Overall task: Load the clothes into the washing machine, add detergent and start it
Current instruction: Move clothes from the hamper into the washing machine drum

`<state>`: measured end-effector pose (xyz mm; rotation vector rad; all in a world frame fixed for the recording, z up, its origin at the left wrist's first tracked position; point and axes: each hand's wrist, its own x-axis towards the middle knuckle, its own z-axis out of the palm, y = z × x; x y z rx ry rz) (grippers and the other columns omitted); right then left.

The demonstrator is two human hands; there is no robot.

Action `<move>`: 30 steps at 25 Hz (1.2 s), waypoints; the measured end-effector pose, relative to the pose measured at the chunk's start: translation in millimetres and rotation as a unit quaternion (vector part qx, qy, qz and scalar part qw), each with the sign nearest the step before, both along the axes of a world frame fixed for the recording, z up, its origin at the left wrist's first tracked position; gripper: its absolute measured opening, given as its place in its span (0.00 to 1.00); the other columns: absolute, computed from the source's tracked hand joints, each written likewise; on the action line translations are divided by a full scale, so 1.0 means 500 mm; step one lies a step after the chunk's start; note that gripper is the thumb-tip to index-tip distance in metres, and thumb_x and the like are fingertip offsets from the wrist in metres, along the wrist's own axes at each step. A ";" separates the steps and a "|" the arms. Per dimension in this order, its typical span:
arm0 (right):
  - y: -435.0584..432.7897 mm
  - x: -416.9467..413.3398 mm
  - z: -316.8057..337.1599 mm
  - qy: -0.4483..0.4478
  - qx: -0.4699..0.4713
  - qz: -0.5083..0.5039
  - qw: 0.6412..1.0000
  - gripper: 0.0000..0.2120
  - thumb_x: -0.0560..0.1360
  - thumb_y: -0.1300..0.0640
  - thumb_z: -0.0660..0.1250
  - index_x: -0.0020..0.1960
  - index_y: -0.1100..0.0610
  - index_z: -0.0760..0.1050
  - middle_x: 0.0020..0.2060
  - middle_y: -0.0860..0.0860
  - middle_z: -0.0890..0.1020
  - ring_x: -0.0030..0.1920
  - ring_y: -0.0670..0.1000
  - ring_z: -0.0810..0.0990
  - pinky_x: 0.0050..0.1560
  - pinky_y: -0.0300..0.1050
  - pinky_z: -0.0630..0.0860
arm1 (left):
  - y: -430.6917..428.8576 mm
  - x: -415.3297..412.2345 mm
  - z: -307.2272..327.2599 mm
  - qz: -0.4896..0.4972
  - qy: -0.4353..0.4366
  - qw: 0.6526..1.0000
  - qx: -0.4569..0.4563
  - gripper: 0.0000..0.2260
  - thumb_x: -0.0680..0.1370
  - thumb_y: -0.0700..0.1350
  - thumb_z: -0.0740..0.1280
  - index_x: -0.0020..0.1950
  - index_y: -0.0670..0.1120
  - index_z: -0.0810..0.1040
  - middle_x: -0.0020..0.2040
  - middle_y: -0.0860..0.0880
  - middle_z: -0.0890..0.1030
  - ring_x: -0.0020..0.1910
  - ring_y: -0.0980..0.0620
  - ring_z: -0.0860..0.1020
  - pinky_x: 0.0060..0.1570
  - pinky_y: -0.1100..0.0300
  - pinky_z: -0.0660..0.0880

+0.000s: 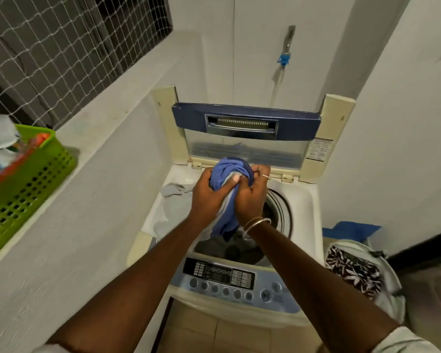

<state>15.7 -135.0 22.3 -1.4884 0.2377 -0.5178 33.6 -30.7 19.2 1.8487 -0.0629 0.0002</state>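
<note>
Two hands [209,192] [250,194], seemingly one blue garment [228,174]

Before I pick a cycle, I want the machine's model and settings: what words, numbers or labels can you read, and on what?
None can be read.
Control panel: button and display labels, too small and blurred.
Sticker on the lid frame: lines of print, too small.
Packets in the green basket: blurred, no text legible.

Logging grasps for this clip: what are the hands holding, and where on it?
Both the left hand and right hand clutch a bunched blue garment around its middle, above the washing machine drum.
</note>
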 end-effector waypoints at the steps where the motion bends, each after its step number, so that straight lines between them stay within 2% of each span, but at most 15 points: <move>1: -0.001 -0.001 -0.035 0.020 -0.015 0.015 1.000 0.07 0.80 0.65 0.62 0.56 0.58 0.67 0.41 0.49 0.79 0.40 0.44 0.81 0.43 0.40 0.79 | 0.014 0.007 -0.032 -0.020 0.024 0.999 0.021 0.22 0.73 0.59 0.73 0.59 0.48 0.77 0.51 0.54 0.84 0.52 0.56 0.82 0.58 0.51 0.79; 3: -0.021 0.003 -0.112 0.092 -0.077 0.045 0.992 0.09 0.79 0.62 0.64 0.58 0.57 0.69 0.45 0.51 0.80 0.45 0.47 0.82 0.47 0.46 0.80 | 0.034 0.021 -0.099 -0.071 0.086 0.990 0.088 0.23 0.73 0.58 0.73 0.63 0.47 0.76 0.55 0.53 0.83 0.55 0.54 0.82 0.60 0.51 0.78; 4: -0.040 0.008 -0.153 0.148 -0.119 0.068 0.979 0.14 0.78 0.60 0.67 0.62 0.58 0.69 0.50 0.53 0.80 0.51 0.51 0.82 0.53 0.49 0.79 | 0.040 0.029 -0.136 -0.091 0.110 0.980 0.137 0.26 0.73 0.58 0.73 0.67 0.48 0.74 0.58 0.52 0.82 0.57 0.53 0.81 0.61 0.50 0.77; 5: -0.060 0.011 -0.187 0.217 -0.167 0.103 0.956 0.23 0.76 0.57 0.70 0.68 0.59 0.67 0.58 0.56 0.79 0.60 0.56 0.79 0.60 0.51 0.76 | 0.046 0.035 -0.166 -0.112 0.125 0.967 0.193 0.31 0.72 0.57 0.74 0.71 0.48 0.70 0.62 0.49 0.80 0.60 0.50 0.79 0.62 0.49 0.77; 7: -0.105 0.015 -0.253 0.342 -0.255 0.176 0.887 0.43 0.71 0.48 0.74 0.78 0.57 0.55 0.74 0.60 0.64 0.74 0.63 0.63 0.71 0.60 0.67 | 0.045 0.038 -0.201 -0.149 0.144 0.940 0.272 0.36 0.72 0.53 0.74 0.75 0.46 0.64 0.67 0.43 0.76 0.62 0.47 0.77 0.62 0.49 0.76; 8: -0.127 0.018 -0.285 0.366 -0.272 0.192 0.869 0.46 0.70 0.44 0.75 0.79 0.53 0.53 0.77 0.59 0.59 0.76 0.63 0.59 0.72 0.64 0.65 | 0.037 0.031 -0.201 -0.154 0.151 0.932 0.291 0.34 0.74 0.51 0.73 0.76 0.45 0.63 0.69 0.42 0.74 0.65 0.46 0.76 0.63 0.49 0.75; 9: -0.143 0.018 -0.292 0.359 -0.277 0.190 0.871 0.47 0.68 0.40 0.74 0.78 0.51 0.55 0.76 0.58 0.60 0.75 0.63 0.62 0.70 0.64 0.68 | 0.023 0.023 -0.196 -0.154 0.148 0.928 0.306 0.31 0.77 0.51 0.71 0.76 0.46 0.64 0.71 0.43 0.72 0.68 0.45 0.73 0.66 0.50 0.73; 10: -0.156 0.012 -0.278 0.338 -0.273 0.179 0.883 0.44 0.67 0.38 0.73 0.76 0.51 0.58 0.74 0.57 0.65 0.72 0.60 0.67 0.67 0.60 0.72 | 0.004 0.016 -0.191 -0.147 0.140 0.926 0.318 0.29 0.78 0.50 0.69 0.77 0.46 0.65 0.72 0.44 0.71 0.70 0.45 0.71 0.68 0.50 0.70; 12: -0.192 -0.013 -0.219 0.273 -0.256 0.142 0.916 0.30 0.71 0.44 0.73 0.67 0.53 0.69 0.61 0.52 0.77 0.59 0.51 0.77 0.59 0.47 0.76 | -0.053 0.003 -0.183 -0.125 0.077 0.932 0.332 0.22 0.79 0.51 0.67 0.72 0.47 0.71 0.68 0.46 0.76 0.67 0.47 0.75 0.67 0.52 0.71; 14: -0.241 -0.038 -0.186 0.223 -0.265 0.090 0.934 0.14 0.76 0.48 0.70 0.58 0.51 0.73 0.47 0.46 0.80 0.45 0.43 0.78 0.48 0.36 0.75 | -0.133 -0.013 -0.171 -0.095 -0.002 0.949 0.299 0.12 0.80 0.52 0.65 0.61 0.50 0.77 0.56 0.50 0.82 0.54 0.52 0.80 0.59 0.51 0.78; 16: -0.306 -0.065 -0.164 0.205 -0.265 0.022 0.942 0.06 0.79 0.47 0.66 0.50 0.48 0.71 0.36 0.42 0.78 0.35 0.38 0.76 0.36 0.27 0.68 | -0.240 -0.034 -0.153 -0.078 -0.049 0.972 0.218 0.07 0.82 0.54 0.61 0.50 0.53 0.75 0.45 0.53 0.80 0.43 0.54 0.79 0.48 0.51 0.80; 19: -0.420 -0.105 -0.171 0.197 -0.233 -0.104 0.946 0.11 0.80 0.47 0.64 0.42 0.49 0.66 0.28 0.44 0.73 0.29 0.39 0.72 0.29 0.32 0.63 | -0.413 -0.063 -0.140 -0.075 -0.103 0.979 0.160 0.10 0.82 0.57 0.58 0.46 0.54 0.71 0.39 0.53 0.77 0.38 0.53 0.77 0.41 0.53 0.80; 24: -0.643 -0.174 -0.261 0.256 -0.174 -0.195 0.931 0.13 0.81 0.47 0.63 0.41 0.53 0.67 0.30 0.46 0.74 0.30 0.44 0.72 0.33 0.43 0.64 | -0.693 -0.096 -0.205 -0.216 -0.156 0.925 0.272 0.12 0.84 0.54 0.56 0.45 0.51 0.71 0.34 0.54 0.75 0.31 0.55 0.74 0.32 0.53 0.76; 27: -0.773 -0.222 -0.346 0.309 -0.172 -0.211 0.911 0.14 0.80 0.45 0.62 0.40 0.51 0.67 0.29 0.46 0.74 0.31 0.47 0.74 0.34 0.44 0.65 | -0.821 -0.112 -0.289 -0.289 -0.154 0.880 0.343 0.13 0.84 0.54 0.54 0.46 0.50 0.72 0.35 0.53 0.78 0.32 0.55 0.75 0.34 0.53 0.78; 30: -0.877 -0.253 -0.445 0.359 -0.182 -0.195 0.894 0.11 0.80 0.48 0.63 0.42 0.51 0.68 0.30 0.47 0.76 0.32 0.49 0.76 0.35 0.45 0.69 | -0.912 -0.110 -0.390 -0.336 -0.117 0.856 0.376 0.13 0.84 0.55 0.53 0.54 0.50 0.74 0.41 0.51 0.80 0.38 0.53 0.78 0.40 0.54 0.79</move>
